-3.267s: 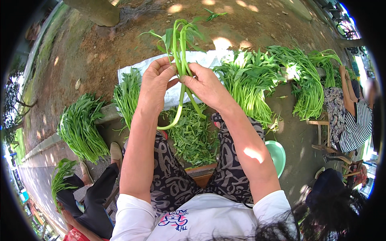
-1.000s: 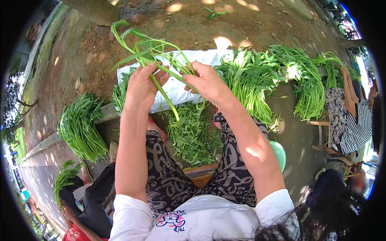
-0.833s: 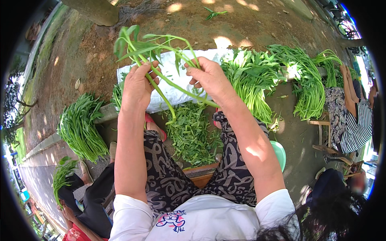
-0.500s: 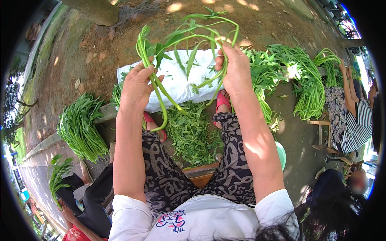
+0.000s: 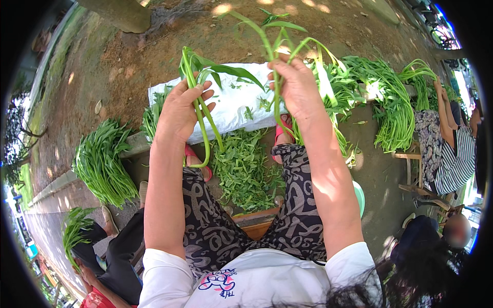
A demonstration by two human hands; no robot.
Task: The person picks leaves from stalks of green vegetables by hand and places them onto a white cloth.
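One person, four laid bunches, one white sheet.
At least three co-workers show at the edges, two to the right and one to the left; two of the bunches lie to the left and two to the right, the inner ones partly hidden by the arms, with the sheet between them; one heap of loose leaves sits between two red sandals, and one pale green basin shows beside the right forearm; the left hand pinches at least two stalks, bent at the top, in front of the sheet; the right hand, well apart, grips more stalks, too blurred to count; the shirt carries one cartoon print with lettering around it.
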